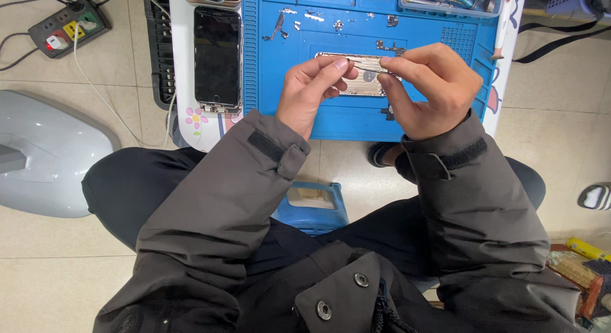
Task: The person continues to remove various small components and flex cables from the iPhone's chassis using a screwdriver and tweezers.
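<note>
**Both hands pinch a thin strip above an opened phone shell**

The left hand and the right hand meet over a blue repair mat on the tabletop. Each hand is closed in a fingertip pinch, thumb against forefinger, on one end of a thin metallic strip stretched between them. Directly beneath the strip lies an opened phone housing, silvery, flat on the mat and partly hidden by the fingers. Small screws and parts are scattered on the mat's upper area. To the left of the mat, a dark phone screen panel lies face up. A power strip sits on the floor at far left.
</note>
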